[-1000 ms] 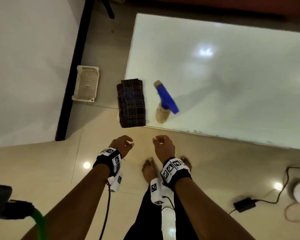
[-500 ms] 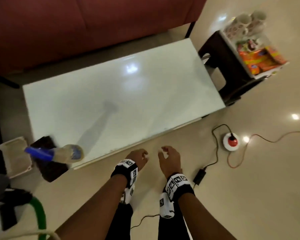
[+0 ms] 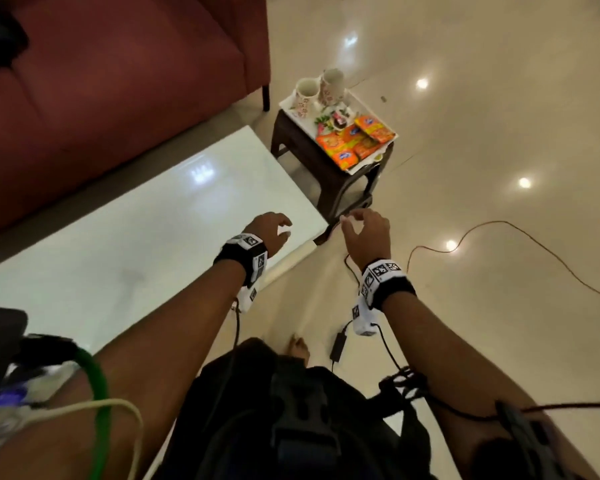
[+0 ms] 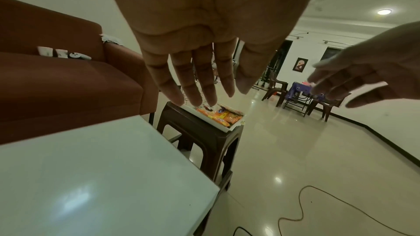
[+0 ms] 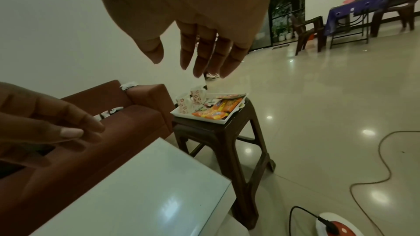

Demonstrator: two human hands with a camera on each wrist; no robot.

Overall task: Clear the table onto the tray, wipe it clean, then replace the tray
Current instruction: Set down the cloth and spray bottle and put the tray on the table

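Now the view had swung right from the bottle and cloth; both hands, left (image 3: 270, 233) and right (image 3: 368, 233), reached empty, grip loose, toward one tray (image 3: 355, 168) with two mugs (image 3: 317, 91) beyond the tabletop (image 3: 118, 244).

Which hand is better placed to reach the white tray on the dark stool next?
Probably the right hand: open and empty, it hovers off the white table's corner, nearer the dark stool carrying the white tray. The left hand, also open, hangs over the tabletop.
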